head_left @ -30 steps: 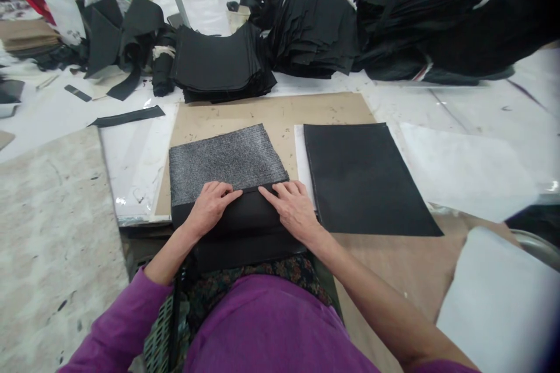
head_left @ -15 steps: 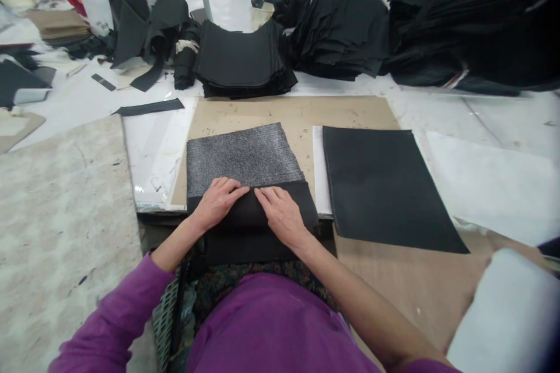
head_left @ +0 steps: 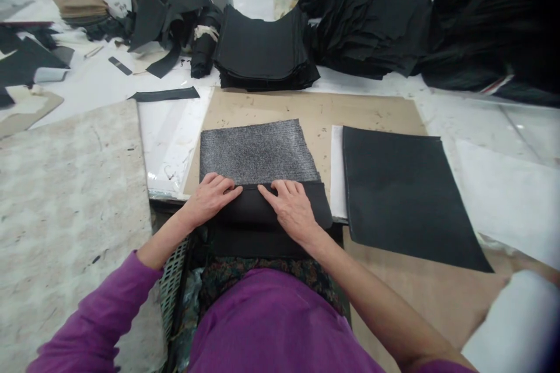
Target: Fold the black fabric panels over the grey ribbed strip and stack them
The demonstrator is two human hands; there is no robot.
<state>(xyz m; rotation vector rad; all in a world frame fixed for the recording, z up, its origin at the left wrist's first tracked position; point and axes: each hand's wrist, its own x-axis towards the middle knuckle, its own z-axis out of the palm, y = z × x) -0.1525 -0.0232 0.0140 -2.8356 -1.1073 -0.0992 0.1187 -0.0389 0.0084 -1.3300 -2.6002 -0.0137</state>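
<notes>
Before me lies a piece of black sheet material, its speckled grey underside [head_left: 258, 151] facing up at the back. Its near part is a smooth black flap [head_left: 249, 207] folded across, and the front hangs over the table edge toward my lap. My left hand [head_left: 212, 197] grips the fold line left of its middle, fingers curled and thumb pointing inward. On the same fold, to the right, my right hand [head_left: 292, 207] has its fingers bent and its thumb or forefinger stretched along the edge. A short gap separates the two hands.
A tan board [head_left: 371, 106] lies under the work. To the right, a smooth black sheet [head_left: 402, 192] overhangs the table edge. A stack of black pieces [head_left: 265, 46] and black bundles [head_left: 376, 23] stand behind. At left is a stained pale board [head_left: 74, 210].
The camera view has shifted, so the scene sits further right and the far person's arm is gone. My hands have moved slightly apart along the fold, and my right fingers are more bent.
</notes>
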